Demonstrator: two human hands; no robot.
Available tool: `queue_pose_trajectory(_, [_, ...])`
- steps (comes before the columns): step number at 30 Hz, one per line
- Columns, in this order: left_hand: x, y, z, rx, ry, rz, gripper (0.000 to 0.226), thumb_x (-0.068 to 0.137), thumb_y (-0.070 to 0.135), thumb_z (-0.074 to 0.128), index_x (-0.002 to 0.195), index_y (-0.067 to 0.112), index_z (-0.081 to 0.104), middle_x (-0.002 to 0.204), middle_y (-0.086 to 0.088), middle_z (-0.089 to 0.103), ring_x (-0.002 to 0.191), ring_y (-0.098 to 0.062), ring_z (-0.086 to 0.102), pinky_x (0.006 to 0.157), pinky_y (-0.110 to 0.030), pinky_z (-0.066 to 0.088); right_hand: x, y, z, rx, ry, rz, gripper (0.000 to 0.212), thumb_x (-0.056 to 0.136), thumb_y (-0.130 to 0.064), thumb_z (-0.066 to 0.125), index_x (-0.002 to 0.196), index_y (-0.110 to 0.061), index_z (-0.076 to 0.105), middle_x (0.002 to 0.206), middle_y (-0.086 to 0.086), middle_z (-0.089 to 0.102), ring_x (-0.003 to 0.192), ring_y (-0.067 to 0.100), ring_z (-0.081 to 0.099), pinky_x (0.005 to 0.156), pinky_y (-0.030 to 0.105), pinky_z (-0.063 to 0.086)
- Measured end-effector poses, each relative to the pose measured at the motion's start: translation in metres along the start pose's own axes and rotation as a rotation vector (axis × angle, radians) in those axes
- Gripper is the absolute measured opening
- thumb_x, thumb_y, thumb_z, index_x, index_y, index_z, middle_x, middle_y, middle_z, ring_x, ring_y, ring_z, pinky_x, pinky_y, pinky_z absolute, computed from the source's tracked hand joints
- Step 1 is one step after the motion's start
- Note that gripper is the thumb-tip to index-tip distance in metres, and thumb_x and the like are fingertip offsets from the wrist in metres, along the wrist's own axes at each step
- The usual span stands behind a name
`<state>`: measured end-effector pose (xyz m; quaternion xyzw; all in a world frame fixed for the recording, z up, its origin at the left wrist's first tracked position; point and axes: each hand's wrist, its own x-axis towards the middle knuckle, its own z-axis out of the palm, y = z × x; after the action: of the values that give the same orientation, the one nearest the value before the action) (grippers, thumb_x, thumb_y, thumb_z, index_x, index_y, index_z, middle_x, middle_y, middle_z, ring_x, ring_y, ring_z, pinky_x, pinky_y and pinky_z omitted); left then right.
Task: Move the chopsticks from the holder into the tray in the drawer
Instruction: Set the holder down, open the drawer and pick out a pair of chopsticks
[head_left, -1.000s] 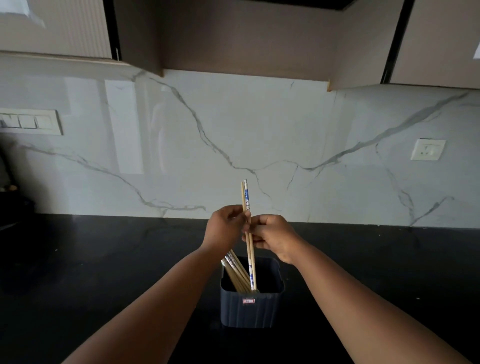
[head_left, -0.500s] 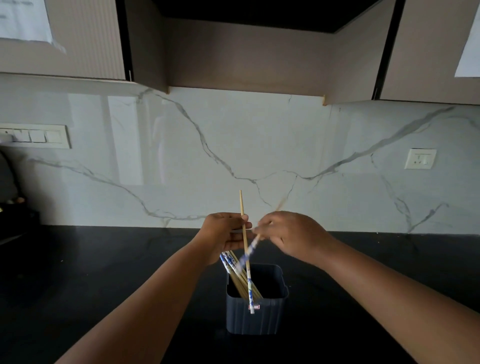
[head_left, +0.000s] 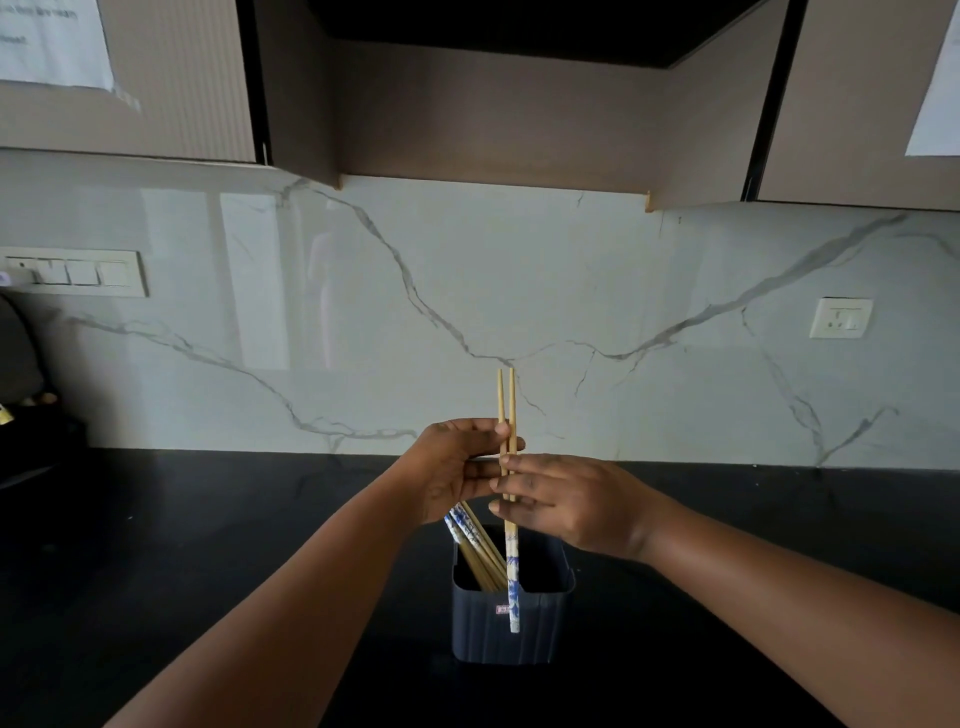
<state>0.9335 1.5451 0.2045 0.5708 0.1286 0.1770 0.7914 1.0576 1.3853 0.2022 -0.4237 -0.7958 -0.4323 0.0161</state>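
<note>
Two wooden chopsticks (head_left: 512, 405) with blue-patterned lower ends stand upright side by side above the dark ribbed holder (head_left: 511, 631). My left hand (head_left: 457, 467) grips this pair between thumb and fingers. My right hand (head_left: 571, 499) lies against the pair just below, its fingers stretched out straight across the sticks; its thumb is hidden. Several more chopsticks (head_left: 475, 543) lean to the left inside the holder. The drawer and its tray are out of view.
The holder stands on a black countertop (head_left: 182, 545) before a white marble backsplash. A switch panel (head_left: 72, 273) is on the wall at left, a socket (head_left: 840, 318) at right. Wall cabinets hang overhead. A dark object (head_left: 21, 415) sits at the far left.
My right hand has swung the second chopstick from a slant to upright beside the one in my left hand. The pair now has its plain tips up.
</note>
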Motion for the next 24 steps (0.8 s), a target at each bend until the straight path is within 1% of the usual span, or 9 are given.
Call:
queue_pose_trajectory(3, [-0.001,0.000,0.003,0.036,0.006,-0.005,0.019,0.086,0.015,0.070,0.103,0.005,0.070,0.091,-0.009,0.076,0.068,-0.017,0.071,0.051,-0.026,0.055,0.000,-0.003,0.002,0.006,0.017,0.008,0.025,0.093,-0.015,0.057,0.109,-0.015,0.076,0.114,0.006,0.073,0.111,0.026,0.067,0.096,0.032,0.050])
queue_pose_trajectory(9, [0.001,0.001,0.006,0.093,0.019,-0.020,0.021,0.087,0.010,0.070,0.105,0.000,0.070,0.082,-0.006,0.075,0.065,-0.015,0.070,0.054,-0.028,0.057,-0.006,-0.002,0.010,0.017,0.010,-0.015,0.023,0.092,-0.014,0.062,0.112,-0.013,0.074,0.115,0.008,0.072,0.112,0.027,0.066,0.096,0.037,0.052])
queue_pose_trajectory(13, [0.005,0.001,0.011,0.134,0.099,0.020,0.013,0.087,0.007,0.069,0.098,0.002,0.073,0.079,-0.007,0.074,0.064,-0.016,0.069,0.055,-0.029,0.058,-0.010,-0.006,0.011,0.064,-0.027,0.116,0.043,0.092,-0.005,0.058,0.134,-0.016,0.059,0.130,0.013,0.063,0.119,0.030,0.061,0.095,0.035,0.053])
queue_pose_trajectory(15, [0.007,0.002,0.010,0.140,0.135,0.053,0.010,0.090,0.005,0.065,0.096,0.002,0.072,0.079,-0.010,0.074,0.068,-0.020,0.071,0.057,-0.031,0.059,-0.011,-0.010,0.011,0.217,0.024,0.357,0.058,0.088,0.003,0.058,0.142,-0.015,0.047,0.136,0.016,0.056,0.121,0.025,0.057,0.094,0.025,0.050])
queue_pose_trajectory(16, [0.008,0.002,0.010,0.130,0.144,0.064,0.010,0.090,0.004,0.064,0.096,0.001,0.071,0.079,-0.010,0.074,0.070,-0.021,0.072,0.058,-0.031,0.059,-0.010,-0.013,0.012,0.325,0.087,0.529,0.058,0.088,0.003,0.057,0.142,-0.015,0.045,0.135,0.013,0.055,0.119,0.019,0.056,0.093,0.019,0.049])
queue_pose_trajectory(19, [0.011,-0.002,0.008,0.059,0.174,0.079,0.011,0.089,0.005,0.066,0.098,0.001,0.070,0.080,-0.008,0.075,0.074,-0.024,0.074,0.060,-0.032,0.060,-0.004,-0.021,0.014,0.798,0.221,1.150,0.028,0.090,-0.011,0.067,0.117,-0.016,0.064,0.112,-0.001,0.066,0.101,0.006,0.063,0.085,0.021,0.055])
queue_pose_trajectory(21, [0.012,-0.007,0.010,0.037,0.192,0.092,0.009,0.089,0.004,0.066,0.097,0.002,0.070,0.081,-0.008,0.074,0.075,-0.025,0.075,0.060,-0.033,0.060,0.002,-0.027,0.015,1.264,0.198,1.512,0.008,0.085,-0.015,0.073,0.094,-0.015,0.072,0.092,0.000,0.074,0.086,0.013,0.070,0.072,0.022,0.057])
queue_pose_trajectory(22, [0.013,-0.010,0.012,0.027,0.200,0.101,0.008,0.090,0.003,0.065,0.096,0.003,0.070,0.081,-0.009,0.073,0.075,-0.024,0.074,0.059,-0.032,0.060,0.004,-0.030,0.016,1.432,0.180,1.616,0.006,0.084,-0.014,0.075,0.089,-0.013,0.072,0.087,0.004,0.075,0.082,0.017,0.071,0.068,0.024,0.058])
queue_pose_trajectory(24, [0.013,-0.019,0.013,0.031,0.226,0.115,0.006,0.090,0.003,0.065,0.094,0.005,0.069,0.082,-0.009,0.071,0.073,-0.022,0.074,0.056,-0.029,0.058,0.006,-0.039,0.023,1.532,0.172,1.715,0.009,0.081,-0.012,0.077,0.087,-0.009,0.072,0.082,0.007,0.075,0.078,0.021,0.073,0.065,0.028,0.059])
